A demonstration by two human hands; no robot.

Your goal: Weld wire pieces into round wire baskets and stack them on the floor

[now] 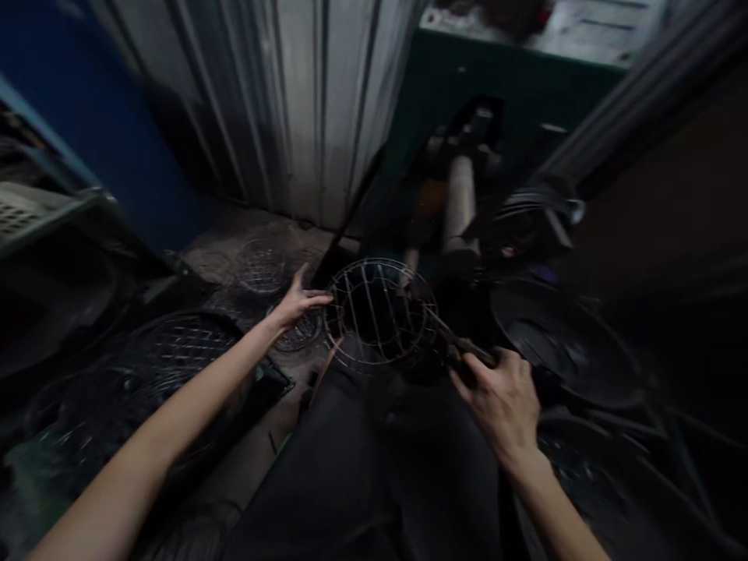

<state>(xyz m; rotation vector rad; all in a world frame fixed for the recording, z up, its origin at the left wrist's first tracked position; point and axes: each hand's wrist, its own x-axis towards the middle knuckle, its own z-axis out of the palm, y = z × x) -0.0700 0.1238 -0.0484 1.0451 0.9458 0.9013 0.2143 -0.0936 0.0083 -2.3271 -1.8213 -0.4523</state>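
A round wire rack (379,312), with parallel bars across its ring, is held above my lap in front of the machine. My left hand (301,300) is at the rack's left rim, thumb raised and fingers stretched toward the wire; the fingertips seem to touch it. My right hand (502,397) is closed round the dark and yellowish handles of what looks like pliers (461,347). The tool's thin metal end points at the rack's right rim. Dimness and blur hide whether its jaws grip the wire.
A green machine (514,86) with a pale metal cylinder (460,199) stands ahead. More round wire racks (262,265) lie on the floor at left, and others fill a dark basin (187,343). Dark round pans (561,343) stand at right. Corrugated sheet (304,109) forms the back wall.
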